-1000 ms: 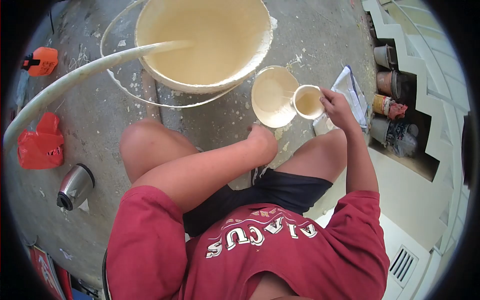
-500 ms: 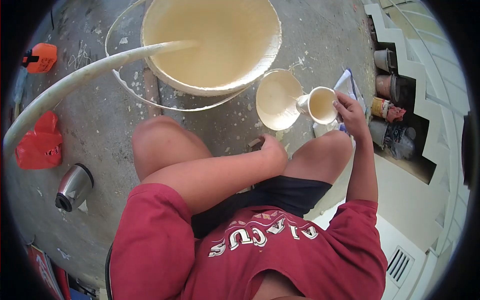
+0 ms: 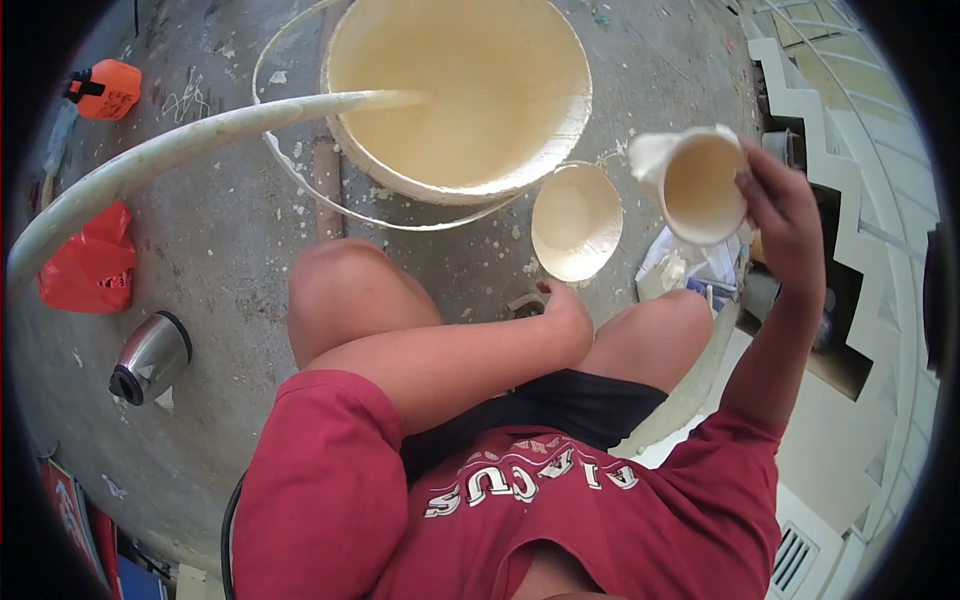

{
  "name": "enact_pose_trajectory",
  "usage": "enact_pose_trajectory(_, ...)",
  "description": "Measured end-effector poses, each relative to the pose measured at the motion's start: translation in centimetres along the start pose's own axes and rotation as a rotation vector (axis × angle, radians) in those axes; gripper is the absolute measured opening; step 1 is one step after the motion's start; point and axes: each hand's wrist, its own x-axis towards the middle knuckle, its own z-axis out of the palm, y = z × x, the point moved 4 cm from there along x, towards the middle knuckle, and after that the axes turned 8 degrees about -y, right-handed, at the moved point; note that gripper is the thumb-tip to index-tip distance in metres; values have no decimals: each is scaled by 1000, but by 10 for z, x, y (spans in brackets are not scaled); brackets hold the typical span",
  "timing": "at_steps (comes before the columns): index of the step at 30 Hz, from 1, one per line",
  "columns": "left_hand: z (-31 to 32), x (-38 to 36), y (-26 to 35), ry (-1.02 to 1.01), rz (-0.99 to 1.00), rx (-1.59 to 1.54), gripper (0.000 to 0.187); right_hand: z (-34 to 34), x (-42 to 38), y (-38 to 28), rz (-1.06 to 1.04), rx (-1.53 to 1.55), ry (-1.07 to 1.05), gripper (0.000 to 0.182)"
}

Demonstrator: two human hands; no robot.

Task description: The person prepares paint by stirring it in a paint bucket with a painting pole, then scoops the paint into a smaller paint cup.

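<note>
My right hand (image 3: 785, 205) grips the right side of a cream-coated cup (image 3: 703, 188), raised at the right. The cup's mouth faces me, and white, lumpy material coats its left side. Below and left of it, a cream-coated bowl (image 3: 577, 222) stands on the floor beside a large bucket (image 3: 585, 110) of pale, cream-coloured liquid. My left hand (image 3: 566, 308) hangs between my knees, just below the bowl. Its fingers are mostly hidden, and a small greyish object (image 3: 524, 304) shows near it that I cannot make out.
A thick pale pipe (image 3: 200, 130) arches from the left into the bucket, whose wire handle hangs down. On the left lie an orange container (image 3: 108, 90), a red plastic bag (image 3: 95, 265) and a steel flask (image 3: 152, 358). A whitish cloth (image 3: 690, 262) and stair-shaped shelving (image 3: 815, 130) are at right.
My right hand has lifted the cup up and to the right, away from the bowl and closer to me. The view has shifted slightly; my left hand stays between my knees.
</note>
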Motion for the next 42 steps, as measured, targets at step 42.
enact_pose_trajectory(42, -2, -5, 22, 83, 20, 15, 47, 317, 228, 6, -223, -872, -699, 23)
